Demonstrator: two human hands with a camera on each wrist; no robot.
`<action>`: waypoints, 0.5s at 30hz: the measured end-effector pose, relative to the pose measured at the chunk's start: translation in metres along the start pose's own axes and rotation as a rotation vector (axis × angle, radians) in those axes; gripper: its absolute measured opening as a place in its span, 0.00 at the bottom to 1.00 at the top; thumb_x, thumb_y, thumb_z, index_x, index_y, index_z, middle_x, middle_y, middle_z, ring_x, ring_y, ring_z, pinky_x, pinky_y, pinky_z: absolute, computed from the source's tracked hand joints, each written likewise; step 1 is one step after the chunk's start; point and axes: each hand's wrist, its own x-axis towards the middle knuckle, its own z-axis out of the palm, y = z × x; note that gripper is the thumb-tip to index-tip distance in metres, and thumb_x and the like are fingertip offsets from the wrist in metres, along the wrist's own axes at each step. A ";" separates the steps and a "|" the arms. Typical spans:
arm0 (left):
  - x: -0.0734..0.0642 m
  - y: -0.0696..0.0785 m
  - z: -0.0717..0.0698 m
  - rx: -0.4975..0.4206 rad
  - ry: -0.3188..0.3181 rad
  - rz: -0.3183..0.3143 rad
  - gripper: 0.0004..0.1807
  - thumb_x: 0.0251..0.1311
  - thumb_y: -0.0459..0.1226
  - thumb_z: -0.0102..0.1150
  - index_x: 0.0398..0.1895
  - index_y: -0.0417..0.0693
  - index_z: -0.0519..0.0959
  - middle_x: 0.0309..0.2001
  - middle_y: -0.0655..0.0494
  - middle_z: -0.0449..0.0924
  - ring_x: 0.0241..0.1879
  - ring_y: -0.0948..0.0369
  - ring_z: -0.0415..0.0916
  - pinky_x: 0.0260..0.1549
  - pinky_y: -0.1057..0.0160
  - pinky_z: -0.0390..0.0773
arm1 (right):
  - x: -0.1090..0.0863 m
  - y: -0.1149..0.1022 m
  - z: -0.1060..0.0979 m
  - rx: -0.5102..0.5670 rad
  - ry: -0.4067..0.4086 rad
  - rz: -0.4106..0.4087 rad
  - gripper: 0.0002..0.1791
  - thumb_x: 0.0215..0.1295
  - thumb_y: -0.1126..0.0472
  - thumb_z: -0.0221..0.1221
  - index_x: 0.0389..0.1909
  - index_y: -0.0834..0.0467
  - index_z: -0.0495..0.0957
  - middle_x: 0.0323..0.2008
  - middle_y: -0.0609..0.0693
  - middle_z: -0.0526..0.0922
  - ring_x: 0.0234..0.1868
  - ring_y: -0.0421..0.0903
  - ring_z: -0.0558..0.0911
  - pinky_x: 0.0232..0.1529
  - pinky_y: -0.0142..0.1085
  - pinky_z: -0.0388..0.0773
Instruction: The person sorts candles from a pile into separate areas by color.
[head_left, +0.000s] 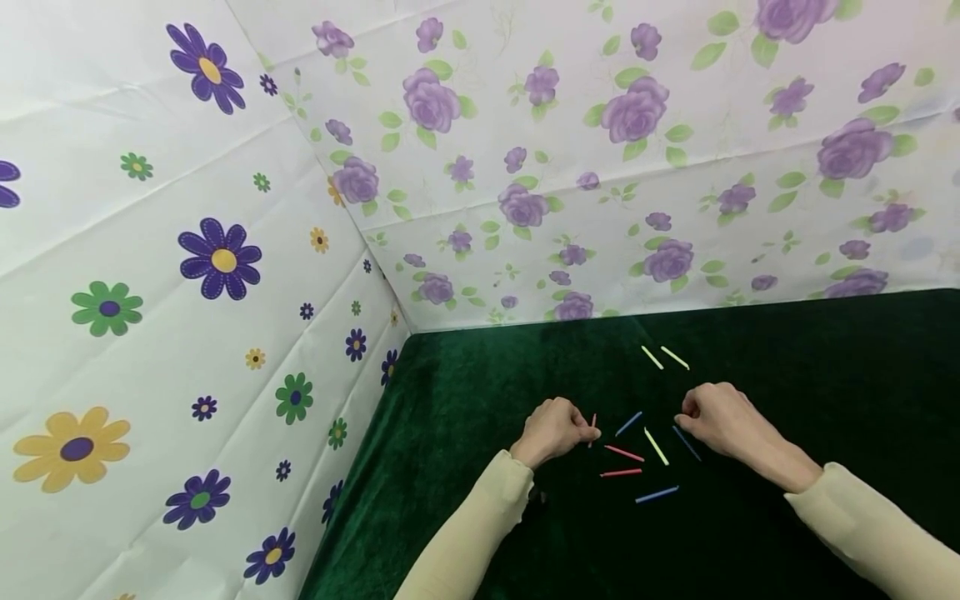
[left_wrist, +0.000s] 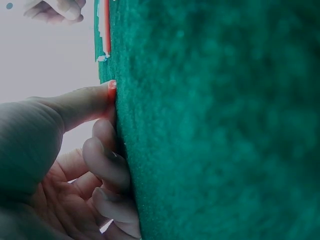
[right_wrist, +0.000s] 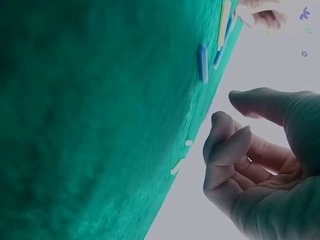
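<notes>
My left hand [head_left: 555, 431] pinches a thin red candle [head_left: 594, 419] between thumb and fingers, low over the green cloth. In the left wrist view only the red candle's end [left_wrist: 112, 85] shows by the thumb tip. My right hand [head_left: 723, 421] hovers near a blue candle [head_left: 687, 443], with loosely bent fingers and the thumb apart; nothing is between them in the right wrist view. Between the hands lie two red candles [head_left: 624, 453], a yellow candle [head_left: 656, 447] and a blue candle [head_left: 628, 423]. Another blue candle [head_left: 657, 494] lies closer to me.
Two yellow candles [head_left: 663, 357] lie farther back on the dark green velvet cloth [head_left: 480, 375]. White sheeting with purple roses [head_left: 525, 204] rises behind the cloth, and a daisy-patterned sheet [head_left: 221, 260] stands on the left.
</notes>
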 end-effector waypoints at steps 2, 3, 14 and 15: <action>0.000 0.000 0.000 0.000 0.001 0.001 0.19 0.68 0.52 0.74 0.19 0.59 0.89 0.24 0.65 0.77 0.21 0.65 0.65 0.22 0.65 0.64 | -0.003 -0.003 0.002 0.008 -0.016 0.002 0.06 0.71 0.62 0.68 0.35 0.61 0.87 0.28 0.48 0.86 0.23 0.39 0.77 0.27 0.36 0.74; 0.000 0.000 0.000 -0.001 0.001 0.002 0.19 0.68 0.52 0.74 0.19 0.59 0.89 0.24 0.65 0.78 0.21 0.65 0.65 0.22 0.65 0.64 | -0.005 -0.005 0.003 0.014 -0.026 0.006 0.06 0.72 0.62 0.68 0.35 0.61 0.87 0.27 0.47 0.85 0.22 0.38 0.77 0.26 0.35 0.74; 0.000 0.001 0.000 0.004 0.001 -0.001 0.19 0.68 0.52 0.74 0.19 0.59 0.89 0.24 0.65 0.77 0.21 0.64 0.65 0.22 0.65 0.63 | -0.015 -0.015 0.011 0.034 -0.097 0.041 0.06 0.73 0.61 0.67 0.37 0.59 0.87 0.27 0.46 0.82 0.24 0.38 0.77 0.25 0.34 0.73; 0.000 0.001 0.000 0.005 0.001 -0.002 0.19 0.68 0.52 0.74 0.19 0.59 0.89 0.24 0.65 0.77 0.21 0.64 0.65 0.21 0.65 0.63 | -0.015 -0.015 0.011 0.033 -0.104 0.045 0.06 0.73 0.61 0.67 0.37 0.59 0.87 0.28 0.46 0.82 0.24 0.38 0.77 0.25 0.34 0.73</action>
